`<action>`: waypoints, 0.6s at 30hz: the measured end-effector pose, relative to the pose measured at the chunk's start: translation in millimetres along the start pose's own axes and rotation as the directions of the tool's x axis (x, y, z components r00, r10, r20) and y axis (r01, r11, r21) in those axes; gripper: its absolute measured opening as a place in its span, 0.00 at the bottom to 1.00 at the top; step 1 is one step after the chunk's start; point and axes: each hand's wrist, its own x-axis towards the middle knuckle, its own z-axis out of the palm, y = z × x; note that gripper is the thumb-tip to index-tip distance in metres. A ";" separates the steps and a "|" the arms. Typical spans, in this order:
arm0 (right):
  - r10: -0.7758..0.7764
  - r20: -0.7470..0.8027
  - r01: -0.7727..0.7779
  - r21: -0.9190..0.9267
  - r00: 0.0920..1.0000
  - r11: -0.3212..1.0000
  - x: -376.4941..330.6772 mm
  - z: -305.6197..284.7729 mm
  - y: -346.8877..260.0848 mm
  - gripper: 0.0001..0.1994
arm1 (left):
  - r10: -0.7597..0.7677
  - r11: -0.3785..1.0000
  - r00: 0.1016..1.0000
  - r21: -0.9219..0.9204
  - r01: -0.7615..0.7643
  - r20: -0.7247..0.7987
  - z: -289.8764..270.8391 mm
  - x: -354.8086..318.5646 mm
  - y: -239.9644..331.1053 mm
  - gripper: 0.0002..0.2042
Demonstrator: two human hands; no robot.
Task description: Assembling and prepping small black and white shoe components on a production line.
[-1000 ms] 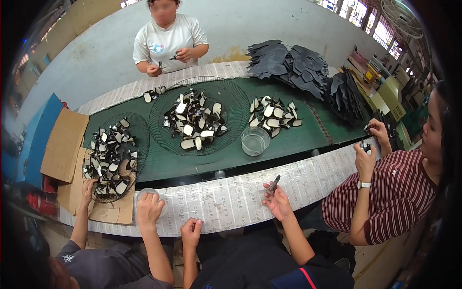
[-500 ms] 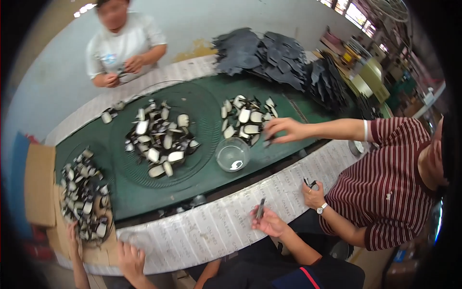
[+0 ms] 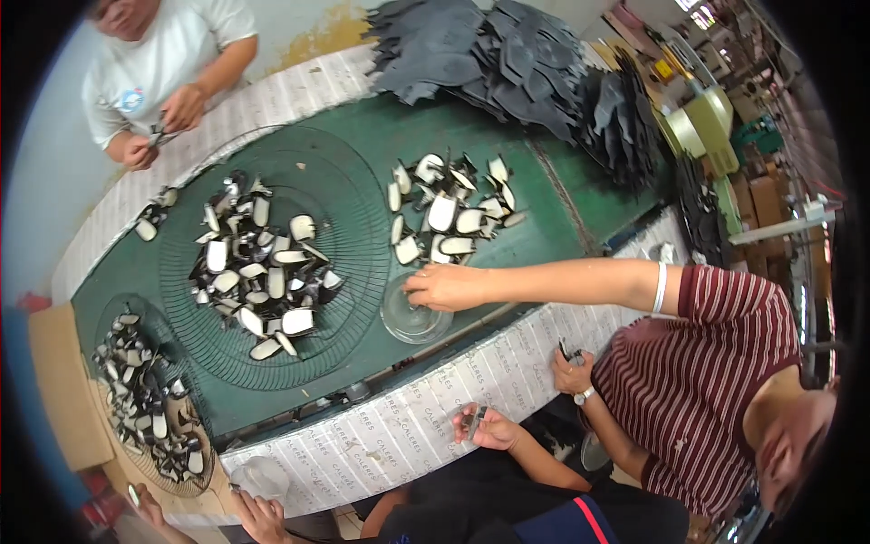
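At the lower left, my left hand (image 3: 154, 512) pinches a small heel-like piece (image 3: 135, 495) with a cream face. My right hand (image 3: 260, 519) is beside it, fingers bent together; a tiny dark thing shows at the fingertips, too small to make out. Just beyond that hand stands a clear plastic bowl (image 3: 260, 475) on the paper-covered edge. Past my left hand, a pile of similar black pieces with cream faces (image 3: 152, 399) lies on a round wire guard and cardboard.
A larger pile (image 3: 258, 263) covers another wire guard (image 3: 349, 335); more pieces (image 3: 444, 213) lie right. A striped-shirt co-worker's hand (image 3: 444, 286) is over a glass bowl (image 3: 412, 326). Another co-worker's hand (image 3: 485, 426) is nearer; a third person (image 3: 172, 63) works opposite. Dark sheets (image 3: 489, 54) lie behind.
My left hand has drawn back from the pile's edge and now shows a cream-faced piece. My right hand is lower in view. The striped-shirt co-worker's hand has moved left over the glass bowl.
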 end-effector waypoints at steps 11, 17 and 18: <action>-0.182 0.135 0.192 -0.065 0.974 0.979 -12.6 -14.1 20.3 0.20 | -0.146 0.989 0.975 0.033 0.142 0.166 174.0 -165.6 -61.3 0.09; -0.325 0.195 0.356 -0.151 0.925 0.922 -17.9 -4.8 19.4 0.20 | 0.168 0.805 0.656 -0.486 0.339 0.736 286.8 -146.4 86.2 0.14; -0.344 0.209 0.376 -0.137 0.915 0.917 -13.8 -3.7 20.2 0.19 | 0.242 0.743 0.580 -0.533 0.404 0.778 299.5 -130.4 129.1 0.15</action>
